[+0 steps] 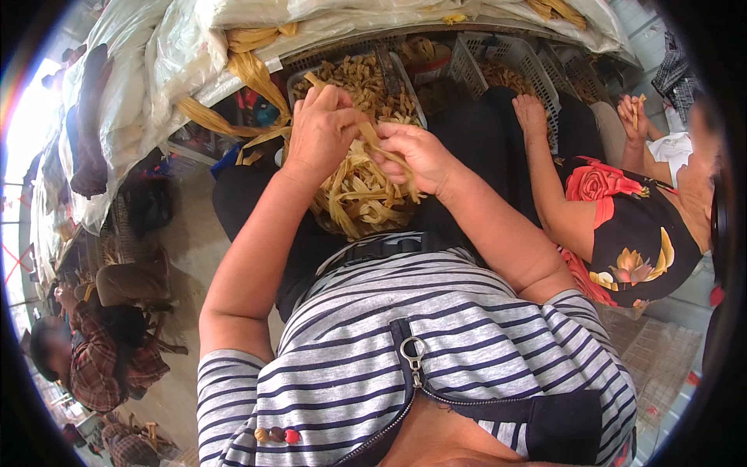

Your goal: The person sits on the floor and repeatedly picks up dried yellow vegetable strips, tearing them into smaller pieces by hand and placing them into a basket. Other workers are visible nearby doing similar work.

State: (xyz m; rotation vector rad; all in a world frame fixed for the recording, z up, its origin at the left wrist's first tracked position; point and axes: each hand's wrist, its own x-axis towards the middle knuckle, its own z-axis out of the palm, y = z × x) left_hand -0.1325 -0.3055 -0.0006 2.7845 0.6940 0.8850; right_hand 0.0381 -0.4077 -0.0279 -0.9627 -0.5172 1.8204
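Observation:
A flat yellow-brown strip [370, 138] of pliable, plant-like material runs between my two hands above my lap. My left hand [327, 131] pinches it with thumb and fingers, and a short end [314, 80] sticks out past the knuckles. Lower on the right, my right hand [415, 153] grips the strip between thumb and curled fingers. Under both hands a loose heap of similar strips [365, 195] lies in my lap; what holds it is mostly hidden. Beyond them, a pale tray [413, 93] is full of short, knotted-looking brown pieces [356, 73].
A table covered in plastic sheeting [187, 41] curves ahead, with long strips [259, 79] hanging over its edge. White slotted baskets [531, 58] stand ahead right. Close on my right sits a co-worker in a floral top [618, 233]; another person [99, 362] sits at left.

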